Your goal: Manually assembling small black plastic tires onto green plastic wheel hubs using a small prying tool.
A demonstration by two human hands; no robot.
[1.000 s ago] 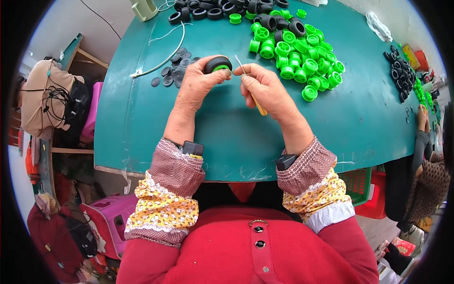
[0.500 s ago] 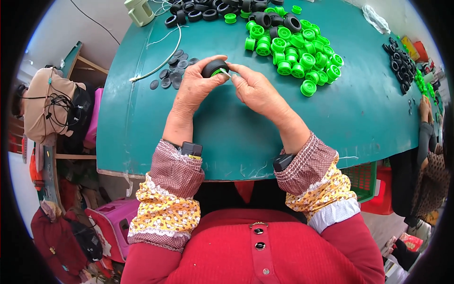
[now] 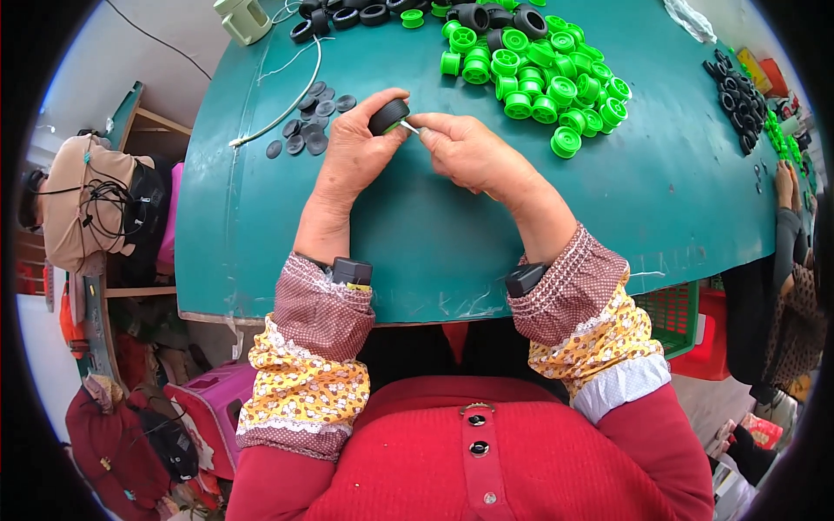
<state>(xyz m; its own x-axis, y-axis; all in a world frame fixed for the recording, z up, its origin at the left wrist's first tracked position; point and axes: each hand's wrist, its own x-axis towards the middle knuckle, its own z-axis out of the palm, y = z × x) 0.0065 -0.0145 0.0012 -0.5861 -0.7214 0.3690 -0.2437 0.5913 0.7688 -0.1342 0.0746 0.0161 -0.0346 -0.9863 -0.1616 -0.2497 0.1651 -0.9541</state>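
Black rubber toy tyre with a green plastic hub [image 3: 390,115] sits pinched in my left hand [image 3: 356,148] at twelve o'clock; my right hand [image 3: 469,149] grips a thin metal pin [image 3: 408,127] against it. Pushing askew could slip the pin onto my thumb

The right hand [image 3: 473,152] no longer holds the yellow stick upright; it now pinches a thin metal tip [image 3: 408,127] against the black wheel [image 3: 388,115] at 9 o'clock of it, while the left hand [image 3: 356,148] turns that wheel
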